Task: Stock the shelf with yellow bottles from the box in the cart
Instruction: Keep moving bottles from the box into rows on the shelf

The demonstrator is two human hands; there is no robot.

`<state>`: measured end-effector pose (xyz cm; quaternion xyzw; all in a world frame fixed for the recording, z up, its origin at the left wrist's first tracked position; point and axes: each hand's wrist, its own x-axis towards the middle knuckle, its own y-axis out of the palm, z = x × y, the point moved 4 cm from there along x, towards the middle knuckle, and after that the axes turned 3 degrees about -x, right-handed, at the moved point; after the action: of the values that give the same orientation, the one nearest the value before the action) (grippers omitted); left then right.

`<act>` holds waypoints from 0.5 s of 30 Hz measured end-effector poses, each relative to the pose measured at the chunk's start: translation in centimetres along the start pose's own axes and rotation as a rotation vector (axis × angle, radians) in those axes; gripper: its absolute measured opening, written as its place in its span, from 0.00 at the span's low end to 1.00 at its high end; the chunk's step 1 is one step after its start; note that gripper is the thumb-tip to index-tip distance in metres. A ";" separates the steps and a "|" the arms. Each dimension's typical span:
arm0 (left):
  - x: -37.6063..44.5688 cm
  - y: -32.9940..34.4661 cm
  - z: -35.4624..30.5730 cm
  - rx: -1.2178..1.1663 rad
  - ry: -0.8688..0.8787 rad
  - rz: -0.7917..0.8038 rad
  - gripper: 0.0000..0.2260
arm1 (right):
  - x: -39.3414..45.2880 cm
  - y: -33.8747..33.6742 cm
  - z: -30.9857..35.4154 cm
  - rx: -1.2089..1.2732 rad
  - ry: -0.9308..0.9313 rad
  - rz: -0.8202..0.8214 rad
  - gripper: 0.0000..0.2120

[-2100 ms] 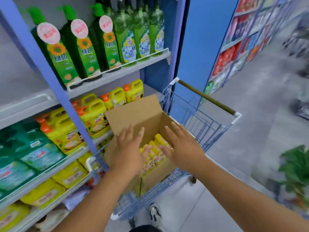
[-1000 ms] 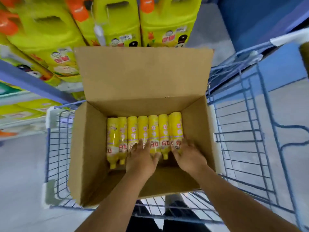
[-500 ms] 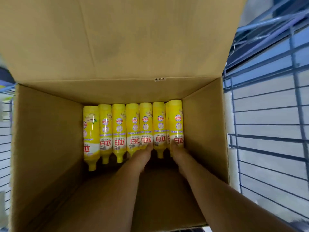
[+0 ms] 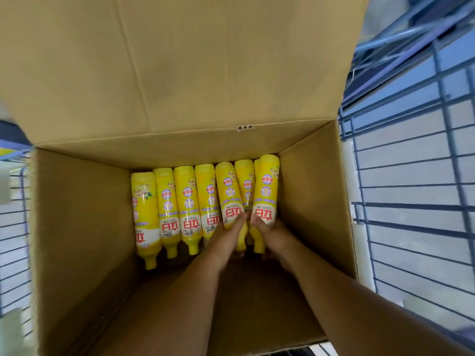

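Note:
Several yellow bottles lie side by side at the far end of the open cardboard box (image 4: 77, 227), caps pointing toward me. My left hand (image 4: 226, 236) grips the lower part of one yellow bottle (image 4: 228, 194), which is tilted and lifted slightly out of the row. My right hand (image 4: 270, 232) grips the rightmost yellow bottle (image 4: 267, 191), raised above its neighbours near the box's right wall. The other bottles (image 4: 167, 204) still lie flat. Both forearms reach down into the box.
The box's far flap (image 4: 180, 60) stands up and hides the shelf. The blue wire cart (image 4: 411, 188) surrounds the box on the right and left. The near half of the box floor holds no bottles.
Both hands went from touching the bottles' lower ends to gripping one bottle each; the two gripped bottles have tilted and risen from the row. The camera has moved closer to the box.

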<state>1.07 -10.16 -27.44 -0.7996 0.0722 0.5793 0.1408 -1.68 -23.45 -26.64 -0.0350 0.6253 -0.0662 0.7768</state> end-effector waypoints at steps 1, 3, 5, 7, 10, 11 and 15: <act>-0.7 -0.3 -0.6 -0.054 0.000 -0.011 0.30 | -0.4 -0.1 0.1 0.017 -0.008 -0.007 0.39; -2.0 -1.0 -1.5 -0.169 -0.056 -0.019 0.28 | -2.0 -0.3 1.0 0.086 0.013 -0.019 0.36; -3.7 -2.0 -2.6 -0.251 -0.098 -0.019 0.26 | -4.0 -0.2 1.9 0.207 0.041 -0.003 0.27; -5.9 -3.1 -3.6 -0.255 -0.072 -0.024 0.23 | -5.9 0.1 2.7 0.269 0.038 0.019 0.25; -9.4 -4.4 -4.3 -0.241 -0.021 -0.018 0.21 | -9.2 0.9 2.9 0.284 0.003 0.025 0.25; -10.6 -4.8 -4.4 -0.258 -0.010 -0.007 0.22 | -10.5 1.2 2.9 0.285 -0.007 0.018 0.25; -15.0 -7.3 -4.4 -0.297 0.072 0.000 0.27 | -16.0 2.4 2.8 0.319 -0.086 -0.046 0.22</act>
<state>2.36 -5.28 -10.91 -0.8318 -0.0094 0.5546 0.0185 -2.13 -18.84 -10.88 0.0716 0.5722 -0.1809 0.7967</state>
